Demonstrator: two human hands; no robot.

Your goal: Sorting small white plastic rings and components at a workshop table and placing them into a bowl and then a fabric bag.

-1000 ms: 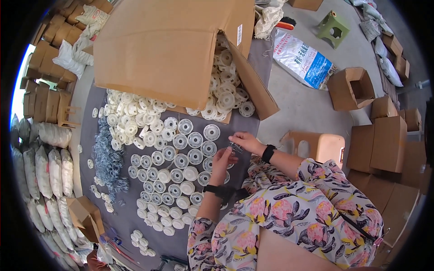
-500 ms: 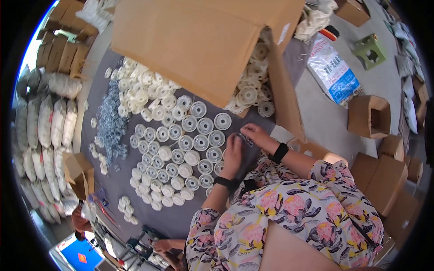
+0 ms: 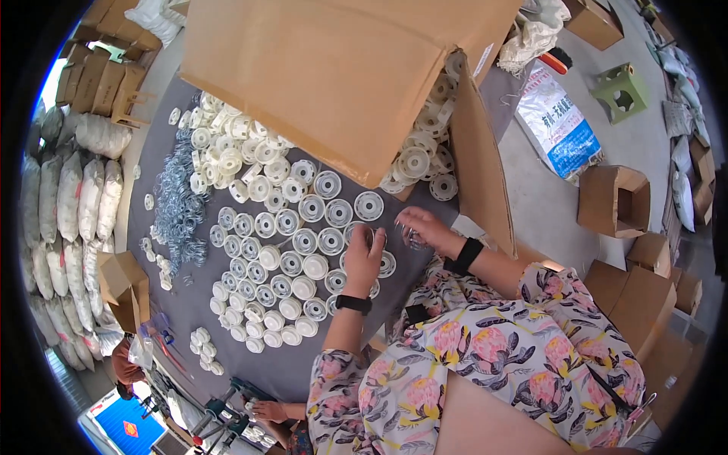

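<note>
Rows of white round plastic parts [image 3: 303,243] lie on a grey mat [image 3: 265,364] in front of me. My left hand [image 3: 365,256], with a black band on the wrist, rests fingers-down over one of these parts at the right end of the rows. Just to its right, my right hand [image 3: 425,227], wearing a black watch, pinches a small shiny metal ring [image 3: 413,241] above the mat. The two hands are nearly touching.
A big open cardboard box [image 3: 334,68] spills more white parts [image 3: 417,159] behind the rows. A heap of metal rings [image 3: 178,205] lies at the left. Small cardboard boxes [image 3: 614,201], a blue-and-white sack [image 3: 561,125] and a green stool [image 3: 622,91] stand at the right. Another person's hand [image 3: 265,412] is at the bottom.
My head has tilted, so the whole scene has slid in the picture. Both hands stay together at the right end of the rows; the left has settled onto a part.
</note>
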